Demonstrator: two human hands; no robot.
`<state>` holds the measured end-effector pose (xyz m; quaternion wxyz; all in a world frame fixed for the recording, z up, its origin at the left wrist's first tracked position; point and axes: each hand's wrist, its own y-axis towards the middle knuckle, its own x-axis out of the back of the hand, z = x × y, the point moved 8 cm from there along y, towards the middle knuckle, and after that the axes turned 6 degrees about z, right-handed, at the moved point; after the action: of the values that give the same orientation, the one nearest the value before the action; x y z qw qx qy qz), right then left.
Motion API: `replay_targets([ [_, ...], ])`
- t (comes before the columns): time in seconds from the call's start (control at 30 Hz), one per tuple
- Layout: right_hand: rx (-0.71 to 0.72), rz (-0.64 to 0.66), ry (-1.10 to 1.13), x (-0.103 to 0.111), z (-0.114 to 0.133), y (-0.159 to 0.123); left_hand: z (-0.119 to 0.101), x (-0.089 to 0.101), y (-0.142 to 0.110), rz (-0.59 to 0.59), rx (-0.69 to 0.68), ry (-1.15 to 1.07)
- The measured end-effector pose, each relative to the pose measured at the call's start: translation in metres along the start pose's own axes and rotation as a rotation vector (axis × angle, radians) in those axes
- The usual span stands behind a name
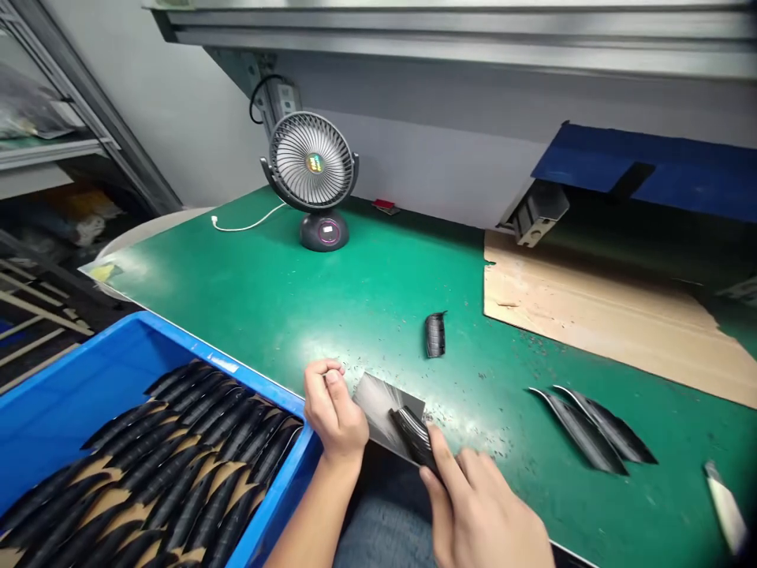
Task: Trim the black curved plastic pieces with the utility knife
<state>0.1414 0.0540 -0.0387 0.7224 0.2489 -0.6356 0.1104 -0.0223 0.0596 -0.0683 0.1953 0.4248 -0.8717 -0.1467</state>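
A flat grey sheet (378,402) with streaky rub marks lies at the table's front edge. My left hand (336,414) is closed at its left side, fingers curled; the sheet's edge runs behind this hand. Between the thumb and index finger of my right hand (476,501) is a black curved plastic part (412,434), pressed against the sheet's right half. Its lower end is hidden by my fingers. Beyond the sheet stands a short black curved piece (435,335). Two longer black curved parts (583,430) lie side by side to the right.
At left, a blue bin (159,330) holds rows of black curved parts with cardboard between. A fan (313,170) stands at the back of the green table (236,276). Cardboard (568,315) lies back right, a pale-handled tool (726,509) front right. Dark shavings surround the sheet.
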Motion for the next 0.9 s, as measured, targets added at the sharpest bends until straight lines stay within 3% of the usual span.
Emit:
replay_targets([
  [0.1, -0.068, 0.084, 0.092, -0.003, 0.002, 0.021, 0.002, 0.002, 0.001, 0.014, 0.005, 0.032],
  [0.17, -0.065, 0.09, 0.157, 0.006, -0.006, 0.03, 0.001, 0.003, 0.003, 0.05, 0.016, 0.066],
  [0.23, -0.128, -0.002, 0.216, 0.025, -0.036, 0.022, -0.008, 0.001, 0.006, 0.118, 0.019, 0.1],
  [0.3, -0.247, -0.107, 0.191, 0.043, -0.082, 0.001, -0.025, -0.011, 0.01, 0.226, -0.003, 0.121],
  [0.37, -0.28, -0.09, 0.089, 0.05, -0.119, -0.018, -0.05, -0.04, 0.011, 0.44, -0.088, 0.196],
  [0.47, -0.203, 0.021, 0.039, 0.048, -0.145, -0.025, -0.078, -0.101, 0.004, 0.812, -0.229, 0.396],
  [0.53, -0.181, 0.031, 0.046, 0.047, -0.15, -0.019, -0.085, -0.134, 0.002, 0.936, -0.261, 0.466],
  [0.63, -0.137, 0.061, 0.054, 0.036, -0.146, -0.003, -0.089, -0.159, -0.005, 1.018, -0.296, 0.474],
  [0.8, -0.15, 0.03, 0.093, 0.028, -0.149, 0.0, -0.089, -0.155, -0.038, 1.128, -0.372, 0.46],
  [0.9, -0.271, -0.035, 0.115, 0.039, -0.173, -0.027, -0.097, -0.145, -0.046, 1.048, -0.425, 0.54],
])
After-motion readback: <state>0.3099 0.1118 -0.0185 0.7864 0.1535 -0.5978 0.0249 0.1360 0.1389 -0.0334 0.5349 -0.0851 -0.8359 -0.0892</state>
